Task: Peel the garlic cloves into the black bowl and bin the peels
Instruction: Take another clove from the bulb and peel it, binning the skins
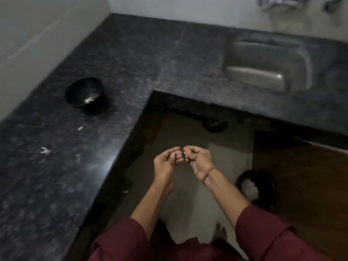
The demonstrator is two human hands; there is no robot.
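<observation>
My left hand (168,157) and my right hand (197,157) are held together over the floor, in front of the counter's inner corner. Both have curled fingers; a small pale piece (174,154), peel or garlic, shows in the left fingers. What the right fingers hold is too small to tell. The black bowl (84,92) stands on the dark counter (47,185) at the left, with pale bits inside. A few peel scraps (45,150) lie on the counter nearer me. A dark bin (252,187) with something white inside sits on the floor at the right.
A steel sink (267,65) is set into the counter at the back right. Walls close off the left and back. A wooden cabinet door (310,176) stands at the right. My bare foot (221,231) is on the pale floor below.
</observation>
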